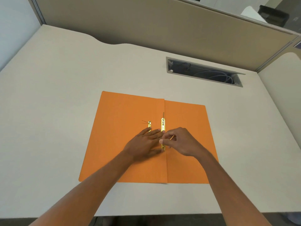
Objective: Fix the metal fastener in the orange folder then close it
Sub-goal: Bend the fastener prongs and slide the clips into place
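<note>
We found the orange folder (130,144) lying open and flat on the pale table (57,95), its centre crease running away from us. A gold metal fastener bar (163,128) lay along the crease, just right of it, with a thin prong sticking out past its far end. A second, shorter gold strip (149,125) sat on the left leaf, partly under our fingers.

Our left hand (144,144) rested palm down on the left leaf, fingers spread and flat, fingertips touching the bar's left side, gripping nothing. Our right hand (180,141) hovered over the bar's near half, thumb and forefinger pinched on a thin prong (172,137) that angled up to the right.

Farther back on the right, a cable slot (203,72) in the table stood open, wires showing inside. A beige partition (146,22) closed off the back.
</note>
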`<action>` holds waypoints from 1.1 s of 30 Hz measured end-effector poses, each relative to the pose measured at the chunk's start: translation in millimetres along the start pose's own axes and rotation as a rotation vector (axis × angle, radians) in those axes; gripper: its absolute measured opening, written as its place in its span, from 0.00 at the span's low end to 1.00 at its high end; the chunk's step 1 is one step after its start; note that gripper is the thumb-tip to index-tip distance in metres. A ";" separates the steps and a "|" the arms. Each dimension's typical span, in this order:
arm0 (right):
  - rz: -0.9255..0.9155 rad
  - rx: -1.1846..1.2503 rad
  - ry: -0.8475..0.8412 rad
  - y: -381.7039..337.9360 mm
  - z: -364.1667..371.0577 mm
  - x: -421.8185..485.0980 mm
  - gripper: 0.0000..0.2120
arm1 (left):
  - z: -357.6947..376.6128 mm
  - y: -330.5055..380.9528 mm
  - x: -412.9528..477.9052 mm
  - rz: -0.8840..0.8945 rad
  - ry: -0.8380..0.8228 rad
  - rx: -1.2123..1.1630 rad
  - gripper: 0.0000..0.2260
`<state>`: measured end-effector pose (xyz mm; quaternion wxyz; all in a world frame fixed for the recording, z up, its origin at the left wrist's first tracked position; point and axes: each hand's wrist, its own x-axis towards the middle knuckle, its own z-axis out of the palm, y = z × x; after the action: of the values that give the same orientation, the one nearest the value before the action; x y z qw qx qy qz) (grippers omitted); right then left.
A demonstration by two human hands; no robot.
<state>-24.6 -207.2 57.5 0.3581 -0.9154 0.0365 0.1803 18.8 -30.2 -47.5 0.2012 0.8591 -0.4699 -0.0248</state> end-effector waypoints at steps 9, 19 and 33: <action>0.060 -0.144 0.204 6.9 25.5 -10.4 0.15 | 3.5 -2.2 -0.2 0.003 0.012 0.020 0.26; 0.232 0.045 0.235 3.5 37.6 -9.2 0.08 | 3.1 -3.4 -0.4 0.011 0.041 -0.003 0.26; 0.100 0.061 0.519 14.5 79.3 -24.1 0.03 | -0.5 -1.4 1.2 -0.052 0.046 -0.142 0.23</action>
<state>-74.0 -166.4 3.0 0.3547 -0.9168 0.1780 -0.0442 20.7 -30.4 -47.3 0.2717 0.8550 -0.4397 -0.0434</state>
